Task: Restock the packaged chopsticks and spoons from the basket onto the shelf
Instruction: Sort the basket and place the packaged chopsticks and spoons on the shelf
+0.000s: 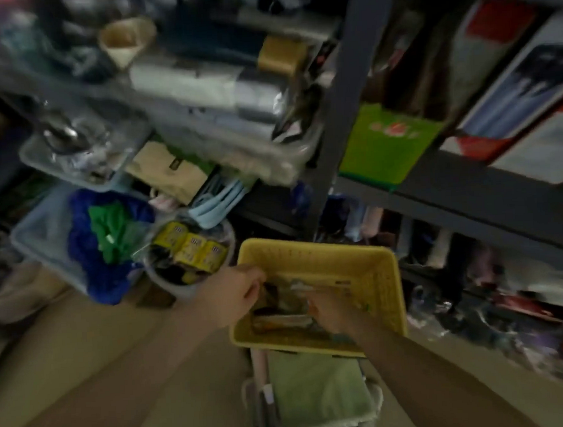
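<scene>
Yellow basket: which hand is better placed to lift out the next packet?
Probably the right hand: it is deep inside the yellow basket, on the packets. The left hand is only at the basket's left rim. Blur hides the grips.

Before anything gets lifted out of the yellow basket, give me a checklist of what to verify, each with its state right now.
1. Both hands at the basket: ok; the left hand is at its left rim, the right hand inside.
2. Packaged utensils left in basket: ok, several show.
3. Right hand's grip on a packet: cannot tell, too blurred.
4. Left hand's grip: cannot tell.
5. Basket sits level: ok; its support is unclear.
6. Free spot on the shelf: cannot tell, it looks crowded.
</scene>
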Demonstrator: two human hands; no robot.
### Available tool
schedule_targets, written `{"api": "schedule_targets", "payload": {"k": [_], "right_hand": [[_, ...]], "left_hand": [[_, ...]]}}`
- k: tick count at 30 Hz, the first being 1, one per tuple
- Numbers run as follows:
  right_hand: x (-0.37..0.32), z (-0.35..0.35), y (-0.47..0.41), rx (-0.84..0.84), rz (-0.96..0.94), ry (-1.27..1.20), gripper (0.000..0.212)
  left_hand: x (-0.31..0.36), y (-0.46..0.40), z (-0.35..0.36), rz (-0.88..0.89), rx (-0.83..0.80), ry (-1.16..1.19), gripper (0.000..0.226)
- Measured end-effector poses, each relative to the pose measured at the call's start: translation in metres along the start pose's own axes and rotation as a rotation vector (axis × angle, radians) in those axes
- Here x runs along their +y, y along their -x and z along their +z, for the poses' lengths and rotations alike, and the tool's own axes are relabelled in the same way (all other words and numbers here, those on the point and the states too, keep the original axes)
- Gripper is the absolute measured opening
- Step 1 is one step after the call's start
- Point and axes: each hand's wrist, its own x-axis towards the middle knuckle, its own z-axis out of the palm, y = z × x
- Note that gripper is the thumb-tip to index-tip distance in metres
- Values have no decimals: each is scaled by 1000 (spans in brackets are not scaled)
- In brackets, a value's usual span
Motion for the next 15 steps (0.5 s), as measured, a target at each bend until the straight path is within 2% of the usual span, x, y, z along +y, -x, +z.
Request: {"api": "schedule_targets", "payload": {"k": [3,6,11,15], "right_hand": [[3,25,-33,-135,86,104,49],[14,35,-47,-148,63,267,58],[36,37,-45,-263,30,388,40],[40,-10,-27,-273,109,143,36]], "left_hand": [[-21,-5,13,28,56,46,29],[-32,-11,25,69,76,71,32],[-25,-25,40,39,77,68,25],[0,-35,41,-17,6,52,30]]}}
